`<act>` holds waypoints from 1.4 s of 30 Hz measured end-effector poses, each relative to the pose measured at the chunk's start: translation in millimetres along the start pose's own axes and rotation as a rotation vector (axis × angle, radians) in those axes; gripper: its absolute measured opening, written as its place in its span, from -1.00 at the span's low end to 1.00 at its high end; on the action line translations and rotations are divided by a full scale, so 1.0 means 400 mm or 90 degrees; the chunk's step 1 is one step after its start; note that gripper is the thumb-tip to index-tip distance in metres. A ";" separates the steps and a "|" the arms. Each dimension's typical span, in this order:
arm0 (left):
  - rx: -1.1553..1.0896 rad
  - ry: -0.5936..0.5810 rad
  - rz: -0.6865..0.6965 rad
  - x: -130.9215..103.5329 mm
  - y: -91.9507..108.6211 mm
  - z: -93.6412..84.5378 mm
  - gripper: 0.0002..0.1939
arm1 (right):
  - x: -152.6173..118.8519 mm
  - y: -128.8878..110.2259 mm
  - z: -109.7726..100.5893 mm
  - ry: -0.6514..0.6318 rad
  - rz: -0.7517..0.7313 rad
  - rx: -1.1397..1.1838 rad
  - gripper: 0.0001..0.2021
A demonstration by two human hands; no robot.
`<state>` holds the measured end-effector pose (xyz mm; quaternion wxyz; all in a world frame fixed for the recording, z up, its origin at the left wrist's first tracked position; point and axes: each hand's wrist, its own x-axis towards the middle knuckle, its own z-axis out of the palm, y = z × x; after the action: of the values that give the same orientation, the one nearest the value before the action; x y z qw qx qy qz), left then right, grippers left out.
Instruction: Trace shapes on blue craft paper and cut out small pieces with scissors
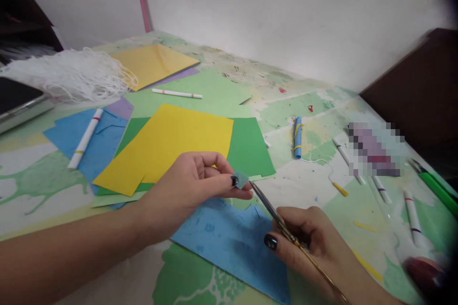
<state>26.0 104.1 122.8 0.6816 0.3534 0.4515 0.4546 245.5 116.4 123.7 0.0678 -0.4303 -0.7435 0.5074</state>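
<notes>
My left hand [195, 186] pinches a small blue paper piece [241, 179] between thumb and forefinger, just above the table. My right hand [315, 248] grips thin gold-handled scissors [275, 213], whose blades point up and left with the tip touching the small piece. Below both hands lies a larger blue paper sheet [232, 243] with a jagged cut top edge.
A yellow sheet [168, 145] lies on a green sheet [248, 145]. More blue paper [96, 143], white paper rolls [85, 139], a blue roll [297, 136], markers [411, 214] and a white string bundle [75, 74] cover the table. A wall rises behind.
</notes>
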 end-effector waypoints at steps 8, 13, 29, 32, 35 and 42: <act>-0.062 0.046 -0.025 -0.014 -0.016 0.030 -0.82 | 0.007 0.005 0.019 0.024 -0.001 0.028 -0.62; -0.086 0.054 -0.025 -0.018 -0.024 0.035 -0.83 | 0.011 0.005 0.024 0.037 -0.001 0.029 -0.62; -0.145 0.066 -0.058 -0.018 -0.034 0.039 -0.78 | 0.014 0.007 0.029 0.053 -0.022 -0.015 -0.59; -0.140 0.065 -0.060 -0.018 -0.035 0.038 -0.78 | 0.014 0.010 0.031 0.056 -0.024 -0.028 -0.58; -0.136 0.067 -0.060 -0.019 -0.037 0.038 -0.79 | 0.013 0.012 0.031 0.059 -0.024 -0.030 -0.58; -0.138 0.067 -0.060 -0.019 -0.035 0.040 -0.78 | 0.011 0.006 0.030 0.061 -0.030 -0.025 -0.58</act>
<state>43.7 91.3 118.1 0.7120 0.2317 0.4507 0.4860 237.8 111.4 114.7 0.1066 -0.4378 -0.7589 0.4701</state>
